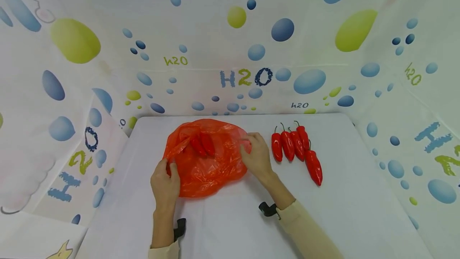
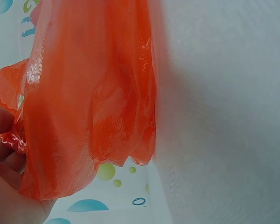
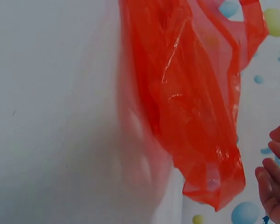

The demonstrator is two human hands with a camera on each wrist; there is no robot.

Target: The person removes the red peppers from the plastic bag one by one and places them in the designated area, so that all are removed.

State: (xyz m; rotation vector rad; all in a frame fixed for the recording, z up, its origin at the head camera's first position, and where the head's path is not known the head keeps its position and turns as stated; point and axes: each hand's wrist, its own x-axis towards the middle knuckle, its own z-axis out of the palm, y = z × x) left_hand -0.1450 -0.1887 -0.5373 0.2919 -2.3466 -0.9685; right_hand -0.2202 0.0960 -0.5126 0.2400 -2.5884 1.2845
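A thin red plastic bag (image 1: 212, 175) sits on the table with its mouth spread. Inside it lie red chili peppers (image 1: 206, 144); two show. My left hand (image 1: 165, 181) pinches the bag's left edge between thumb and fingers, and the left wrist view shows the gathered film (image 2: 17, 137) there. By the bag's right rim is my right hand (image 1: 256, 153), its fingers loosely bent. In the right wrist view a gap separates those fingers (image 3: 270, 184) from the hanging bag (image 3: 196, 107), with nothing between thumb and fingertips.
Right of the bag, several more red chili peppers (image 1: 287, 145) lie side by side, stems pointing away. One pepper (image 1: 314, 168) lies nearer than the others. Behind the white table (image 1: 223, 231) rises a backdrop (image 1: 201, 87) printed with blue and green drops.
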